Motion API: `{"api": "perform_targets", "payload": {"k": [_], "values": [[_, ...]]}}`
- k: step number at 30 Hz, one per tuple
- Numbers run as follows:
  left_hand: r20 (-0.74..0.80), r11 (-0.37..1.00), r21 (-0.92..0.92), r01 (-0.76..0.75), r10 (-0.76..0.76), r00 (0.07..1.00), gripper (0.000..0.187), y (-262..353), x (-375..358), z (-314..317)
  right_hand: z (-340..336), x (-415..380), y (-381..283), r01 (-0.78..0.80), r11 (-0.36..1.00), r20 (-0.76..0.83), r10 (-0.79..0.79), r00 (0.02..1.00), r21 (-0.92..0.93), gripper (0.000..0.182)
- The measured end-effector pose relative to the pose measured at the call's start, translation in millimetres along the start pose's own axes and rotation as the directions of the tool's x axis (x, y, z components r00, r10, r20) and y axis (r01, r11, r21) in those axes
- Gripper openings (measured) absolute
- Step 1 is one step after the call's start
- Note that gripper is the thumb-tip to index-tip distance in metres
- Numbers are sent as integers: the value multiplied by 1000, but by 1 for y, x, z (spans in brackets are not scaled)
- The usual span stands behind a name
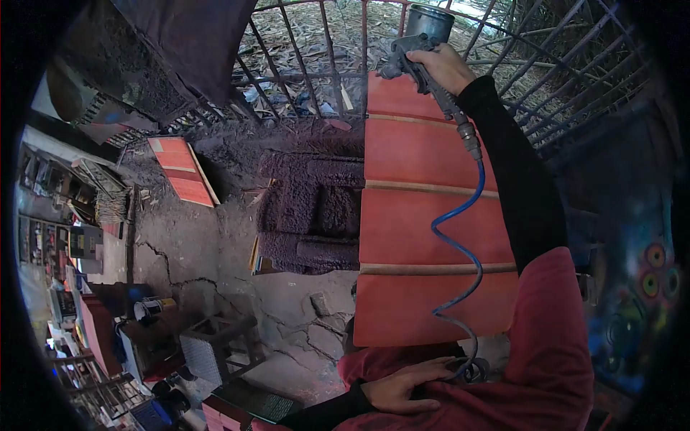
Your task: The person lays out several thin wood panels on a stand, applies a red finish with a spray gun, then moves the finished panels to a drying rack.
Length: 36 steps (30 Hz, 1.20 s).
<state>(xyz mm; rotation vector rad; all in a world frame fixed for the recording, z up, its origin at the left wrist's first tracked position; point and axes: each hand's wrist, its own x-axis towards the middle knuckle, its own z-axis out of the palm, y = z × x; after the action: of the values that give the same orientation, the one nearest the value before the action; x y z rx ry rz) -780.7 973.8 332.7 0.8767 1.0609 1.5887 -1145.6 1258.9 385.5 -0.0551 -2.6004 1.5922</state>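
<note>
My right hand (444, 66) is wrapped round the handle of a metal spray gun (424, 54) with a grey cup (430, 23) on top. It is held over the far end of a long red-orange panel (431, 226), which has several bare tan strips across it. A coiled blue hose (458, 210) hangs from the gun's handle down over the panel towards my lap. My left hand (402, 386) lies flat with its fingers spread, resting on the red cloth at my lap near the lower end of the hose.
A dark, crusted block (313, 208) stands left of the panel. Another red panel (183, 171) leans farther left. Metal bars (330, 57) run along the far side. A stool (223, 348) stands at lower left on the cracked floor (194, 244).
</note>
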Motion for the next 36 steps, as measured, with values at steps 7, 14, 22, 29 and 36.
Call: {"api": "perform_targets", "payload": {"k": [7,14,22,29,36], "values": [[17,1000,23,-21,21,1000,55,3,6,-1,-53,-20,34,-150,983,-100,140,985,-104,38],[79,999,5,37,-37,996,58,6,16,1,-140,-60,60,-351,929,-199,324,925,-120,43],[127,998,30,54,-58,990,57,2,22,1,-250,-101,125,-385,749,-494,89,865,-540,35],[133,998,-16,63,-60,989,56,2,23,4,-238,-125,104,-447,884,-415,359,836,-138,32],[89,997,27,72,-74,993,55,2,12,5,-196,-98,112,-329,943,-315,295,902,-58,32]]}}
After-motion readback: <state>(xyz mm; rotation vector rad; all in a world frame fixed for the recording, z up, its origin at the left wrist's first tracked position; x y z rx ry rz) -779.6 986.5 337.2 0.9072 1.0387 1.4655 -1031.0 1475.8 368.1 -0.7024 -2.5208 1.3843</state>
